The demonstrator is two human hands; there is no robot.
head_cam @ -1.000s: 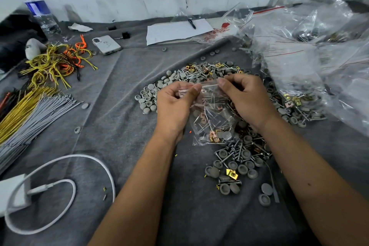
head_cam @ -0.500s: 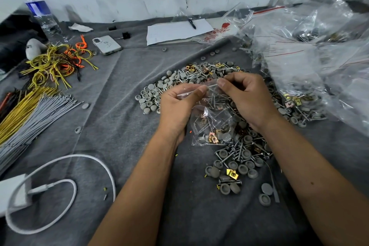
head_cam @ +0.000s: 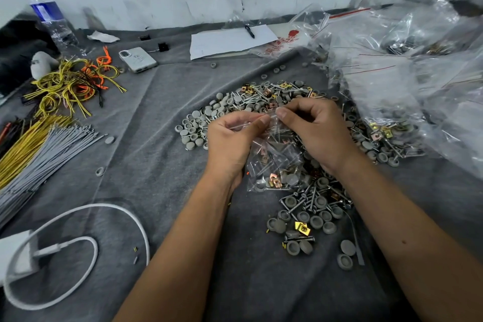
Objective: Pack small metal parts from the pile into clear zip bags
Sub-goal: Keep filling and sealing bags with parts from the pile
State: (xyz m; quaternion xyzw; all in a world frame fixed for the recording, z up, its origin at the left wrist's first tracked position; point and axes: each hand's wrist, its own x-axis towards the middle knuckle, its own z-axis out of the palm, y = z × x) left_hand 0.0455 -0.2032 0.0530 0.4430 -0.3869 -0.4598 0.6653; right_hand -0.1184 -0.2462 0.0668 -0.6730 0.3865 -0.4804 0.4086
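Both hands pinch the top edge of one small clear zip bag [head_cam: 274, 157]: the left hand [head_cam: 230, 144] holds the mouth strip between thumb and curled fingers, and the right hand [head_cam: 317, 129] pinches the same strip just beside it, thumb tips nearly touching. The bag hangs from that grip above the grey cloth [head_cam: 162, 165], near the middle of the scene, its lower end resting at the near edge of the pile [head_cam: 261, 102]. Inside it show screws, copper-coloured clips and at least one grey cap, so this bag appears loaded; the fingers on the strip suggest the seal is being pressed closed, though whether it is fully shut cannot be told. Work done: a heap of clear filled bags [head_cam: 407, 65] lies to the far right, several with metal parts visible through the film. Work left: the pile remains large, spreading from the far side of the hands round to the right, and a smaller scatter of caps and screws [head_cam: 311, 219] lies near, below the bag. In my judgement the task is partway through, with many bags' worth of parts loose. Off to the left lie yellow wires [head_cam: 70, 83], grey ties [head_cam: 52, 146], a phone [head_cam: 138, 59] and a white charger cable [head_cam: 78, 251], none in use.
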